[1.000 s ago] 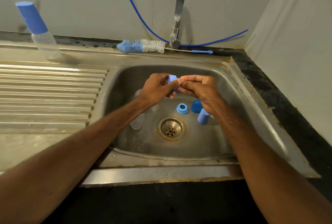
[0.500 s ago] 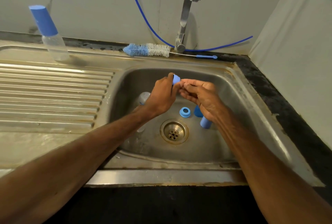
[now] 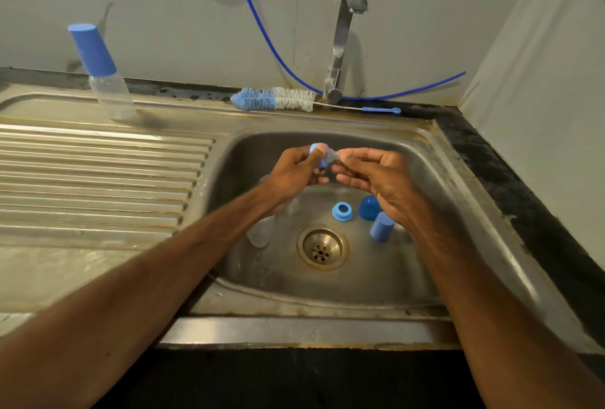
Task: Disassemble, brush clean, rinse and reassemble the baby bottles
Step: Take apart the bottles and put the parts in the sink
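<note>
Over the sink basin (image 3: 425,179), my left hand (image 3: 296,174) grips a blue bottle collar ring (image 3: 317,153). A clear silicone teat (image 3: 332,155) sticks out of the ring, and my right hand (image 3: 376,176) pinches its tip. On the basin floor lie a second blue collar ring (image 3: 342,211), a dark blue cap (image 3: 369,207) and a light blue cap (image 3: 381,226). A clear bottle body (image 3: 260,231) lies partly hidden under my left forearm. An assembled bottle (image 3: 104,74) with a blue cap stands on the drainboard's back left.
A blue and white bottle brush (image 3: 278,99) lies on the back ledge beside the tap (image 3: 343,41). A blue hose (image 3: 271,38) runs down the wall behind it. The drain (image 3: 322,246) sits mid-basin. The ribbed drainboard (image 3: 98,179) spreads left.
My hands have drawn apart, and the clear teat now shows between the ring and my right fingers. The view has shifted slightly; the parts in the basin lie as before.
</note>
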{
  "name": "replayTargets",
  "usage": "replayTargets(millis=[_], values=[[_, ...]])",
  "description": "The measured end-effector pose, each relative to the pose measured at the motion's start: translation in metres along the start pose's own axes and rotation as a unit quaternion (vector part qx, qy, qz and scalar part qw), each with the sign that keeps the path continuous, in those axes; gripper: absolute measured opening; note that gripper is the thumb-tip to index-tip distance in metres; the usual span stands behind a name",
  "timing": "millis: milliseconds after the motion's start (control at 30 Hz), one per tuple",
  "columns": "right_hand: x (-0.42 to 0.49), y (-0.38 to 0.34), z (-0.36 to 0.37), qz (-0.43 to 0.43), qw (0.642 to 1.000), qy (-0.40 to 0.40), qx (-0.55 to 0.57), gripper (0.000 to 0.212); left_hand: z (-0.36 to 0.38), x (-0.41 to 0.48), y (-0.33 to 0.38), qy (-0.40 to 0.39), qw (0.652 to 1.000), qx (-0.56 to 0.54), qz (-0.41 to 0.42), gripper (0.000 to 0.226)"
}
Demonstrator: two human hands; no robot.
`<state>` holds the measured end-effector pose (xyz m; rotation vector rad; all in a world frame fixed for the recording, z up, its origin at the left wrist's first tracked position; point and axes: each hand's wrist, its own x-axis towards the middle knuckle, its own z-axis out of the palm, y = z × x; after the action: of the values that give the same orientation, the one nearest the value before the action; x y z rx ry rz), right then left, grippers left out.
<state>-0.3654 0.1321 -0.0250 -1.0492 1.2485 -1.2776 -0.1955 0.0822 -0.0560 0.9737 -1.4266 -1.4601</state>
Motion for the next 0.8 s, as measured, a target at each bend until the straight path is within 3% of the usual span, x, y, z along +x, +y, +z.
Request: replayTargets(millis=[133, 267, 467, 700, 767, 800], values=[[0.0, 0.001, 0.002, -0.041, 0.998, -0.024, -0.052, 0.029, -0.007, 0.0, -0.002, 0.02, 0.999, 0.027, 0.033, 0.029], [0.001, 0.007, 0.007, -0.109, 0.978, -0.013, -0.178, 0.032, -0.006, -0.002, -0.003, 0.03, 0.997, 0.061, 0.028, 0.026], [0.01, 0.008, 0.01, -0.234, 0.905, 0.046, -0.353, 0.004, 0.001, -0.006, 0.002, 0.036, 0.999, 0.023, -0.015, 0.024], [0.017, 0.01, 0.025, -0.279, 0.832, 0.105, -0.467, 0.01, 0.005, -0.002, 0.0, 0.081, 0.995, 0.025, -0.052, 0.025], [0.018, 0.012, 0.022, -0.254, 0.838, 0.096, -0.474, 0.006, 0.002, -0.003, -0.003, 0.075, 0.995, 0.048, -0.042, 0.024], [0.019, 0.013, 0.021, -0.232, 0.858, 0.081, -0.451, 0.005, 0.001, -0.003, -0.004, 0.07, 0.995, 0.053, -0.037, 0.023]])
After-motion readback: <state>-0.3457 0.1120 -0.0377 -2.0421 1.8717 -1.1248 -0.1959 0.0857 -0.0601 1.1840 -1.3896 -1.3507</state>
